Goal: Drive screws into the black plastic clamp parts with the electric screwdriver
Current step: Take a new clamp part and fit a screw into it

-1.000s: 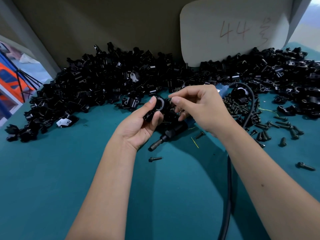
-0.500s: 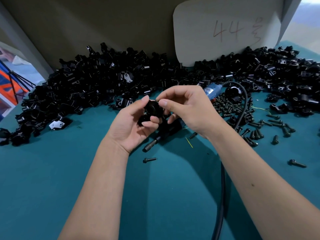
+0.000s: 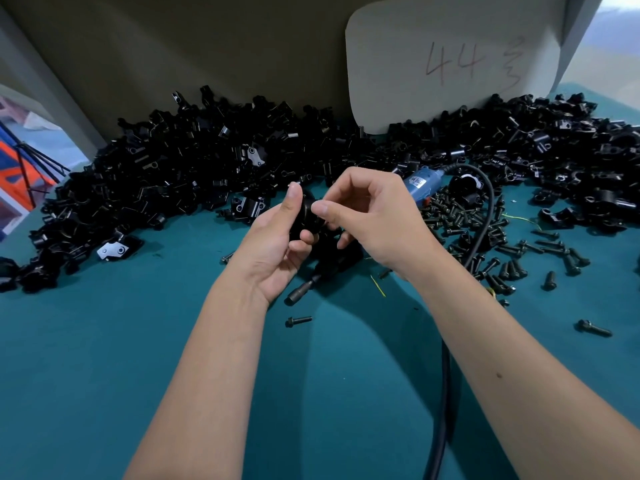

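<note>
Left hand [image 3: 277, 247] curled round one black clamp part [image 3: 308, 220], thumb up along its near side, fingers tucked beneath; right hand [image 3: 374, 220] meeting it from the other side, thumb and forefinger pinched at the part's top, presumably seating a screw there, though too small and dark to tell. Both hands raised just above the middle of the worktop [image 3: 104, 375], close together on the same part. Directly below them, lying untouched on the green surface, the electric screwdriver [image 3: 349, 251], bit end toward the near edge, blue rear end toward the back edge, black cable [image 3: 446, 375] looping round and running off the near edge. Just beside the bit, one loose screw [image 3: 298, 320]; toward the right edge, a scatter of loose screws [image 3: 485, 251]. Along the back edge, from left corner to right, a large heap of clamp parts [image 3: 194, 174], with a white card [image 3: 450, 60] propped behind. Judged stage: still hand-fitting, no driving under way on this part. No sorted or finished batch distinguishable within the heap, so share already done not readable; by the look of heap and screws, plenty left.
</note>
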A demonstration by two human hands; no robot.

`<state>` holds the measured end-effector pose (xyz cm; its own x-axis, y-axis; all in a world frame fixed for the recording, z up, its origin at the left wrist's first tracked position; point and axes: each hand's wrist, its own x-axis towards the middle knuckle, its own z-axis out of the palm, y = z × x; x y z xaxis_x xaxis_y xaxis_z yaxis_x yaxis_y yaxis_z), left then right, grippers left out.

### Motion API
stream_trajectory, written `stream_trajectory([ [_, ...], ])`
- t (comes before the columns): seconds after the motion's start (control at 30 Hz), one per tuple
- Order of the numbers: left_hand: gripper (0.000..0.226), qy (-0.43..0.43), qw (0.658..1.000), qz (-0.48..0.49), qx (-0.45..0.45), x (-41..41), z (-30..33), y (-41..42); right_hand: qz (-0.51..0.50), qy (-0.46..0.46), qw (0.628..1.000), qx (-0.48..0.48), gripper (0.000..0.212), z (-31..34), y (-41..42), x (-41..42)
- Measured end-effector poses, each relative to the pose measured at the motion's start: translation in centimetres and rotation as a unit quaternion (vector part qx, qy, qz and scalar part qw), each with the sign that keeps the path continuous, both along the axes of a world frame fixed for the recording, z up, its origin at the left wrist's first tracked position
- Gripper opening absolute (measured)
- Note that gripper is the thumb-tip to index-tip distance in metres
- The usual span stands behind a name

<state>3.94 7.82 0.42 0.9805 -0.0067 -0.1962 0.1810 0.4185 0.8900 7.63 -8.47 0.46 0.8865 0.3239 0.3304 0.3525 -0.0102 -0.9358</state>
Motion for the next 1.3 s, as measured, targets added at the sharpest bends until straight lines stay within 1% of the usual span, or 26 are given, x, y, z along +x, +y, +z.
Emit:
stream_trajectory([
  [0.07,0.027,0.013,1.000,0.009,0.000,0.0,-0.1,0.0,0.004,0.001,1.000,0.007,0.014,0.0,0.0,0.0],
  [0.17,0.028,0.046,0.998,0.024,-0.032,0.0,-0.2,0.3,0.019,0.011,1.000,0.020,0.002,0.0,-0.3,0.0],
  [0.33,0.030,0.064,0.994,0.013,-0.090,0.1,-0.5,0.6,0.030,0.030,0.999,0.025,0.011,0.1,-0.4,0.1],
  [0.47,0.030,0.060,0.995,-0.005,-0.075,0.1,-0.5,0.4,0.037,0.047,0.998,0.023,0.003,0.3,-0.5,-0.1],
  [0.57,0.035,0.054,0.995,-0.026,-0.075,0.1,-0.4,0.3,0.027,0.051,0.998,0.017,0.016,0.4,-0.4,-0.2],
  [0.63,0.039,0.053,0.994,-0.024,-0.092,0.1,-0.4,0.2,0.035,0.054,0.998,0.021,0.013,0.5,-0.4,-0.4],
  [0.7,0.033,0.046,0.993,-0.020,-0.109,0.0,-0.3,0.4,0.065,0.075,0.994,0.046,0.005,0.6,-0.4,-0.5],
  [0.77,0.024,0.033,0.993,-0.027,-0.114,-0.1,-0.1,0.5,0.081,0.093,0.990,0.071,0.010,0.7,-0.4,-0.5],
  [0.87,0.024,0.031,0.992,-0.032,-0.116,-0.2,0.2,0.4,0.066,0.087,0.990,0.087,0.007,0.8,0.0,-0.6],
  [0.93,0.024,0.036,0.991,-0.029,-0.122,-0.2,0.2,0.1,0.049,0.084,0.991,0.095,0.010,0.8,0.3,-0.6],
  [1.03,0.027,0.030,0.990,-0.048,-0.126,-0.2,0.2,0.0,0.039,0.079,0.991,0.102,0.015,0.6,0.5,-0.7],
  [1.13,0.022,0.007,0.988,-0.066,-0.141,-0.4,0.1,0.4,0.037,0.065,0.992,0.104,0.012,0.7,0.4,-0.5],
  [1.2,0.017,0.001,0.988,-0.079,-0.131,-0.5,0.0,0.7,0.046,0.057,0.993,0.092,0.008,0.7,0.0,-0.3],
  [1.3,0.019,0.005,0.991,-0.094,-0.098,-0.5,-0.1,1.0,0.064,0.041,0.995,0.063,0.005,0.9,-0.5,-0.2],
])
